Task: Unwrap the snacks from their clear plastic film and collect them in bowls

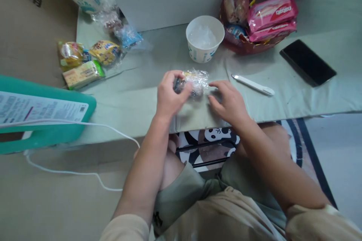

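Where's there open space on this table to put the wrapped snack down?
Bare cloth lies between the left hand and the teal board, below the snack packets. Another free strip runs along the front edge under the white pen and the phone. It is crowded around the paper bowl and red basket.

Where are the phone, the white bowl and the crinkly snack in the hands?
phone (307, 62), head view, middle of its dark screen.
white bowl (198, 54), head view, front of its outer wall.
crinkly snack (198, 80), head view, clear wrapper showing between the left hand (169, 96) and right hand (227, 101).
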`<state>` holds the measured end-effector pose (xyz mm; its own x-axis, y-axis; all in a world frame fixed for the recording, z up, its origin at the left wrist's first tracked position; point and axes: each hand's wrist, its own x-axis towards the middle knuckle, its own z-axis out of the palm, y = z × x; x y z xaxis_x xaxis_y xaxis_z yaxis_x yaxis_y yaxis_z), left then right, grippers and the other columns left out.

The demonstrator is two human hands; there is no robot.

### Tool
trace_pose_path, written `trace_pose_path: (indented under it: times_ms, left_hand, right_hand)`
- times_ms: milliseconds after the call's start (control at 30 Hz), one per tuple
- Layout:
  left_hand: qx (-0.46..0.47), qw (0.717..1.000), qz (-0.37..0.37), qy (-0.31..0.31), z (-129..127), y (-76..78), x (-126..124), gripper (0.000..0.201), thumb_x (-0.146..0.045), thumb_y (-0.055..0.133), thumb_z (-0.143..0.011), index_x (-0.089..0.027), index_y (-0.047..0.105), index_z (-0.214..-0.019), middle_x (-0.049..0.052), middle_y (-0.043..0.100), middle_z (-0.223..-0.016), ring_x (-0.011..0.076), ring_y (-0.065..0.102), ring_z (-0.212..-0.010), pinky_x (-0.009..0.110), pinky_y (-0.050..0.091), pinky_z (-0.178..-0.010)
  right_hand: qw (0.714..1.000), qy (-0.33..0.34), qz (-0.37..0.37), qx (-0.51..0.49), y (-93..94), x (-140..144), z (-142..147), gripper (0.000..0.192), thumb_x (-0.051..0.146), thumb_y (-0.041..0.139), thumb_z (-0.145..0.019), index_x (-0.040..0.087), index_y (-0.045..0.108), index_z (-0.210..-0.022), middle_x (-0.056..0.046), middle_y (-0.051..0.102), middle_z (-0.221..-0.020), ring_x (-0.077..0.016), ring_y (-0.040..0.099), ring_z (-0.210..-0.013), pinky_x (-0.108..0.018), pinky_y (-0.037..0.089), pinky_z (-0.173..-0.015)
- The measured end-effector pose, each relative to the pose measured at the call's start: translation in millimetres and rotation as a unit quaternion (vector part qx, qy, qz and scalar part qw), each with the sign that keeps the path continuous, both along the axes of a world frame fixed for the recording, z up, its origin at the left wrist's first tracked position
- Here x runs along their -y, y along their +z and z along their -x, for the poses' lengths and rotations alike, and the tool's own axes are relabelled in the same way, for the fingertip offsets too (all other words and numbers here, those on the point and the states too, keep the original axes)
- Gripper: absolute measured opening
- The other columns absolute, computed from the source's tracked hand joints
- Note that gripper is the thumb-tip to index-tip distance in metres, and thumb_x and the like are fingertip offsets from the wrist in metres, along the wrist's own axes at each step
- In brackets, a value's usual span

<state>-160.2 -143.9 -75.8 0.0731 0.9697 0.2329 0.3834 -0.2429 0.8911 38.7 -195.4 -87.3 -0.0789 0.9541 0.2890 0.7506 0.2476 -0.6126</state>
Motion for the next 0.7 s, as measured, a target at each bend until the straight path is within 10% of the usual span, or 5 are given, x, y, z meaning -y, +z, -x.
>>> trace_pose_path:
  times_ms: [167,333,433,567,700]
  left_hand:
    - [-0.019,0.999,0.004,-0.03,1,1.2,4,0.029,-0.03,0.079,-0.074,-0.024,0.063,-0.097,0.006,0.071,-0.109,0.0232,0.066,-0.108,0.037,0.053,-0.098]
    - [0.222,0.967,0.08,0.098,5,5.4,-3,0.02,-0.037,0.069,-0.08,-0.023,0.054,-0.079,0.001,0.066,-0.08,0.0176,0.068,-0.08,0.03,0.054,-0.072]
    - [0.323,0.925,0.167,0.107,10,5.3,-8,0.03,-0.046,0.07,-0.077,-0.025,0.05,-0.08,0.0,0.064,-0.075,0.0175,0.069,-0.074,0.027,0.051,-0.06]
    - [0.364,0.897,0.21,0.136,17,2.0,-13,0.034,-0.049,0.071,-0.075,-0.024,0.047,-0.078,0.0,0.063,-0.074,0.0157,0.069,-0.072,0.024,0.051,-0.057]
    - [0.405,0.868,0.193,0.213,24,4.9,-18,0.024,-0.034,0.069,-0.074,-0.024,0.047,-0.077,-0.001,0.062,-0.071,0.0146,0.07,-0.071,0.022,0.051,-0.056]
  right_hand:
    - [0.994,0.097,-0.037,-0.021,8.1,-18,20,0.047,0.012,0.043,-0.09,0.026,0.07,-0.125,-0.008,0.072,-0.129,-0.0252,0.063,-0.124,-0.046,0.047,-0.111]
    - [0.995,0.099,-0.022,-0.009,11.7,-24,26,0.052,0.023,0.057,-0.087,0.025,0.061,-0.139,-0.01,0.065,-0.145,-0.0333,0.053,-0.139,-0.054,0.041,-0.116]
    - [0.996,0.085,0.027,-0.002,9.3,-29,25,0.057,0.026,0.06,-0.086,0.024,0.059,-0.143,-0.012,0.073,-0.122,-0.0329,0.063,-0.119,-0.051,0.047,-0.104]
    - [0.993,0.084,0.065,-0.049,8.6,-31,21,0.026,0.024,0.056,-0.087,0.022,0.074,-0.105,-0.005,0.068,-0.08,-0.0226,0.063,-0.079,-0.039,0.049,-0.082]
    - [0.995,-0.004,0.007,-0.095,7.8,-20,5,0.017,0.025,0.054,-0.085,0.023,0.071,-0.085,-0.005,0.07,-0.081,-0.0211,0.063,-0.079,-0.037,0.05,-0.079]
